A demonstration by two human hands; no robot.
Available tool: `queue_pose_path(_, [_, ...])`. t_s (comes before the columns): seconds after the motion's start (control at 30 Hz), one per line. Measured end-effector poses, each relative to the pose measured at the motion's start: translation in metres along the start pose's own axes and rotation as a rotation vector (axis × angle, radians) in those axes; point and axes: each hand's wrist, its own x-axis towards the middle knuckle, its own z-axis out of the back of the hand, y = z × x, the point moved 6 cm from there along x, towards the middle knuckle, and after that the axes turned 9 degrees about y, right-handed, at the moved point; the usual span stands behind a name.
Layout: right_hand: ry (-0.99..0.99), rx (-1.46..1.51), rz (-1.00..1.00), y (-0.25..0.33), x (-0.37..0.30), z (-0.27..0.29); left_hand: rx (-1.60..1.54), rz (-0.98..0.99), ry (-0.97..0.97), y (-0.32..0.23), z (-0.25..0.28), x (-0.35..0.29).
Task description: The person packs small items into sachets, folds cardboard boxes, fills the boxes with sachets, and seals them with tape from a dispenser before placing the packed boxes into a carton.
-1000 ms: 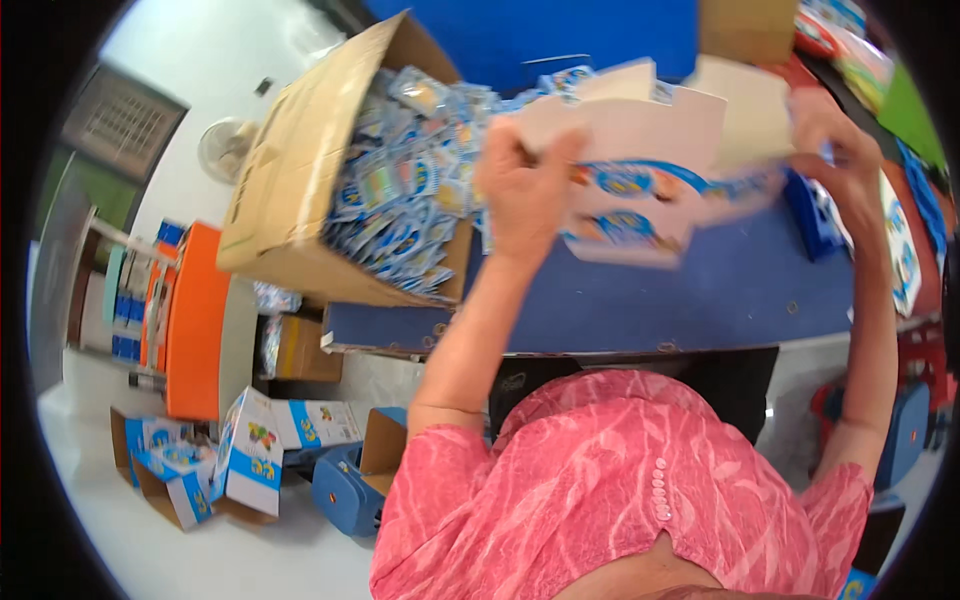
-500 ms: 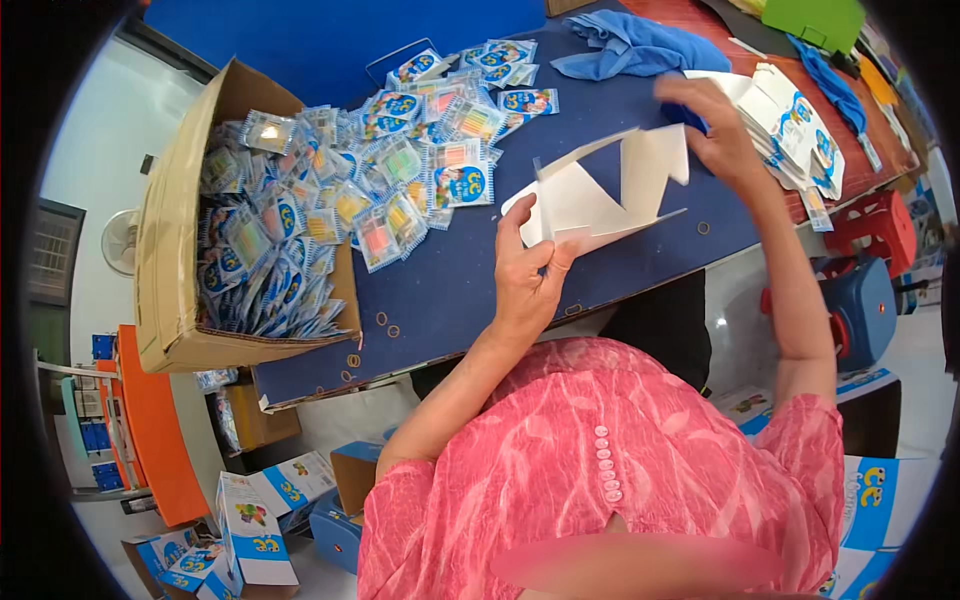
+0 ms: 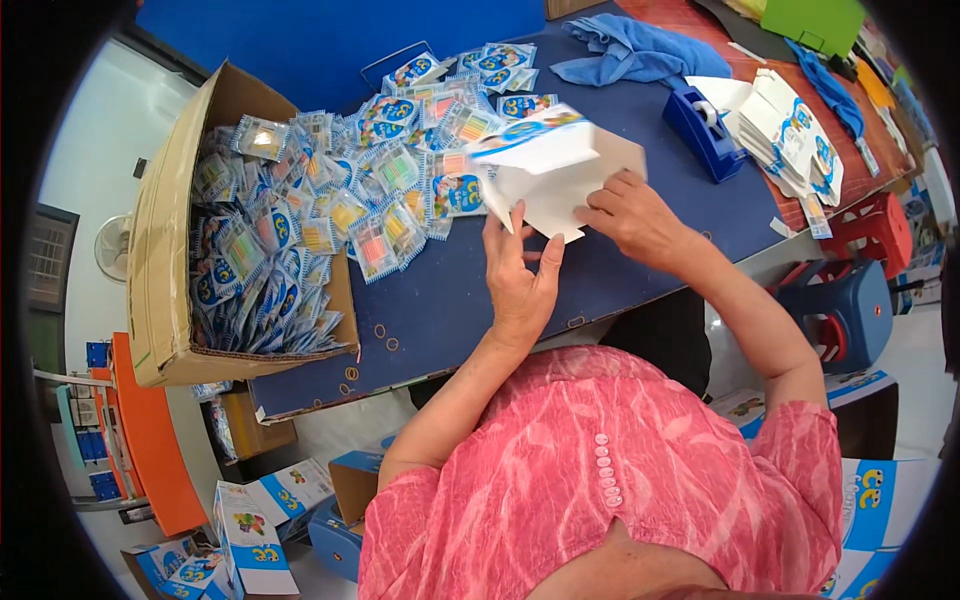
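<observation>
A white folding carton [image 3: 540, 180] with blue printing on one panel is held above the table, its flaps loose and partly blurred. My right hand [image 3: 640, 225] has its fingers curled on the carton's lower right flap. Below the carton's near left edge is my left hand [image 3: 520, 285], its thumb and fingers apart and the fingertips up against the carton. A blue tape dispenser [image 3: 703, 135] with a roll of tape stands to the right, beyond my right hand. Beside it lies a stack of flat white cartons [image 3: 790, 135].
At the left, a large brown cardboard box [image 3: 165, 260] lies full of small clear packets [image 3: 265, 240], which spill onto the dark blue table [image 3: 440, 315]. Rubber bands [image 3: 351, 374] lie near the front edge. A blue cloth [image 3: 640, 50] rests at the back.
My right hand has come from the tape dispenser to the carton, uncovering the dispenser. The carton has turned, showing its printed panel. My left hand's fingers have loosened.
</observation>
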Motion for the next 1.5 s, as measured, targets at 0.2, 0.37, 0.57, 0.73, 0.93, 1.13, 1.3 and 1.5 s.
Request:
queue_pose_path(0.2, [0.04,0.142,0.243,0.004,0.016,0.064,0.209,-0.227,-0.155,0.0,0.035,0.013])
queue_pose_path(0.37, [0.377,0.272,0.223,0.013,0.013,0.094,-0.106,-0.384,-0.141,-0.015,0.034,0.019])
queue_pose_path(0.57, [0.357,0.431,0.038,-0.006,0.01,0.046,-0.303,0.041,0.35,0.015,-0.016,0.021])
queue_pose_path(0.73, [-0.078,0.053,0.156,0.019,0.004,0.067,-0.279,0.011,0.193,0.026,-0.017,0.013])
queue_pose_path(0.93, [-0.134,0.118,0.037,0.024,-0.018,0.026,0.047,-0.287,0.088,0.004,-0.012,-0.007])
queue_pose_path(1.13, [-0.162,0.235,-0.006,0.021,-0.015,0.021,0.545,-0.714,0.4,-0.016,-0.02,-0.035])
queue_pose_path(1.3, [-0.639,0.074,0.108,0.01,-0.048,0.056,0.573,-0.592,0.604,-0.028,-0.023,-0.015])
queue_pose_path(1.5, [-0.335,0.489,-0.075,-0.02,-0.032,0.029,0.35,-0.423,0.623,-0.02,-0.009,-0.005])
